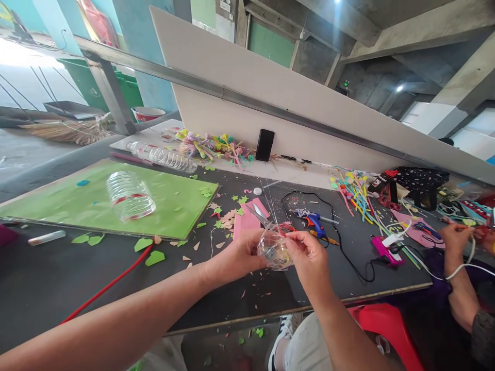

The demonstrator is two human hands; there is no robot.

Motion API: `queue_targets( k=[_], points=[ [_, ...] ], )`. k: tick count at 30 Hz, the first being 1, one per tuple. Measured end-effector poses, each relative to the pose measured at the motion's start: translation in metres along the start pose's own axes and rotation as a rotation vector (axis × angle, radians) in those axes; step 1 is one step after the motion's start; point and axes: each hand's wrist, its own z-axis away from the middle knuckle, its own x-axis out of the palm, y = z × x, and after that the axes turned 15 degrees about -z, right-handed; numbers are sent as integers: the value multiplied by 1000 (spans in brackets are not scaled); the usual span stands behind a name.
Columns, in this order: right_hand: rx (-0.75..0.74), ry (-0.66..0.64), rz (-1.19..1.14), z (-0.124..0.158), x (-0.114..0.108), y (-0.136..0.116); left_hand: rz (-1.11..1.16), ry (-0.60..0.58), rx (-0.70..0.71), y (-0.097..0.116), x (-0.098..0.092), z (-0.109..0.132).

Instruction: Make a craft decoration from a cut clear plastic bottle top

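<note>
My left hand is closed around the side of a clear cut plastic bottle piece, just above the table's front part. On the other side, my right hand has its thumb and fingers pinched at the piece's upper edge. A bit of red shows by those fingertips, too small to name. Behind the piece lie scissors on pink sheets. To the right rests a blue glue gun with a black cord. A larger clear bottle section with red marks stands on a green sheet stack.
Green and pink paper scraps litter the black table. A phone leans on the white board. Colourful twisted stems lie at the back. A magenta power strip with cables sits right, near a co-worker's hands.
</note>
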Motion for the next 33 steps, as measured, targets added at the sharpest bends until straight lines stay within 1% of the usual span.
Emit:
queue_targets(
  k=[3, 6, 9, 11, 13, 14, 16, 18, 19, 20, 21, 22, 24, 25, 27, 29, 33],
  points=[
    [117, 10, -139, 2, 2, 4, 20, -4, 14, -3, 0, 0],
    [156, -1, -305, 3, 3, 9, 11, -8, 60, -3, -1, 0],
    [203, -13, -486, 3, 4, 11, -68, 3, 106, 1, -2, 0],
    [244, -31, -563, 2, 4, 10, -156, 20, 117, 3, -3, 1],
    [221, -26, -576, 2, 4, 8, -278, 62, 112, 4, -4, 2],
    [167, 0, -555, 2, 3, 7, -347, 95, 108, 3, -5, 3],
    [-31, 83, -468, 3, 0, 6, -485, 163, 100, 0, -6, 5],
    [-293, 146, -326, 6, -4, 3, -599, 205, 77, -4, -7, 6],
    [-417, 137, -229, 8, -7, 1, -644, 213, 63, -6, -7, 7],
    [-525, 96, -114, 10, -9, -3, -682, 214, 55, -8, -8, 7],
    [-606, 24, 14, 12, -11, -7, -713, 211, 55, -9, -8, 8],
    [-655, -59, 144, 14, -13, -12, -742, 204, 65, -11, -9, 8],
    [-703, -205, 378, 17, -14, -22, -805, 181, 101, -13, -10, 9],
    [-709, -247, 471, 17, -14, -26, -840, 168, 117, -13, -10, 9],
    [-708, -287, 599, 18, -15, -32, -898, 149, 132, -15, -10, 10],
    [-688, -317, 664, 17, -15, -34, -915, 140, 129, -16, -10, 11],
    [-622, -360, 703, 17, -18, -34, -874, 117, 135, -16, -9, 11]
  ],
)
